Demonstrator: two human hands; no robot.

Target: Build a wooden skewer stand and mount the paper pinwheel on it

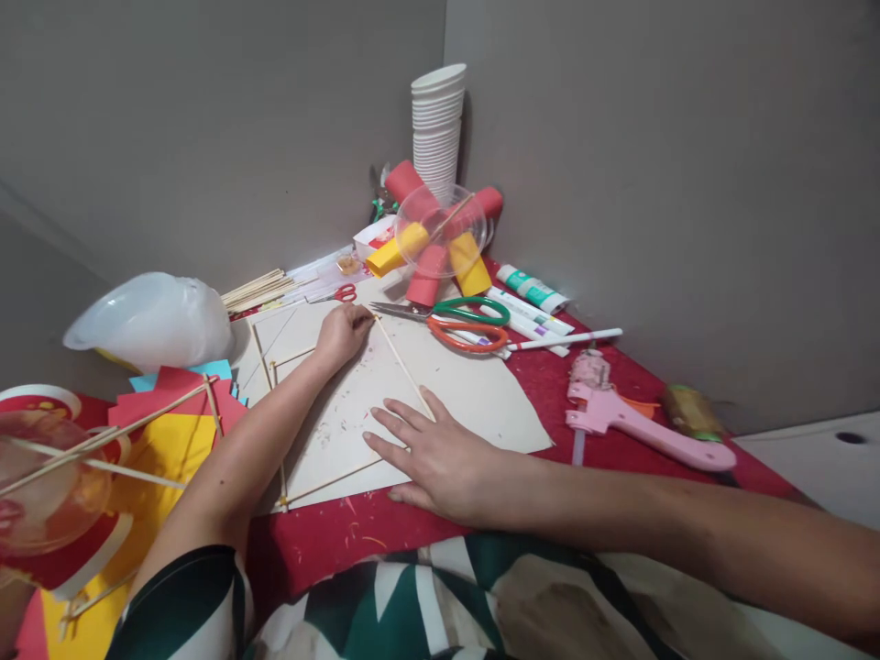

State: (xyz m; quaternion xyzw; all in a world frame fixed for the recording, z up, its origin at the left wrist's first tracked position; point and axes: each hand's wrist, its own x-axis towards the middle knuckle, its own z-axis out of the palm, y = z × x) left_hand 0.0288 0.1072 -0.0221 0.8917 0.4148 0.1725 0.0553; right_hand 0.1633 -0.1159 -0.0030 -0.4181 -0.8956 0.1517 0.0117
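Observation:
A frame of thin wooden sticks [400, 357] lies on a white sheet of card [481, 394]. At its far corner my left hand [344, 335] has its fingers closed together on the stick joint. My right hand [446, 458] rests open over the near right corner, fingers spread and palm down, covering part of the sticks. Another stick [336, 481] runs along the near edge of the card to a joint at the left. Large scissors [467, 325] with green and orange handles lie just beyond the hands.
A pink glue gun [619, 417] lies at right on the red cloth [515, 385]. Markers [529, 312], a pinwheel-like paper-tube model [430, 275] and stacked white cups [438, 128] stand behind. At left are a plastic-wrapped bundle [158, 316], bamboo skewers [258, 291] and coloured paper [171, 449].

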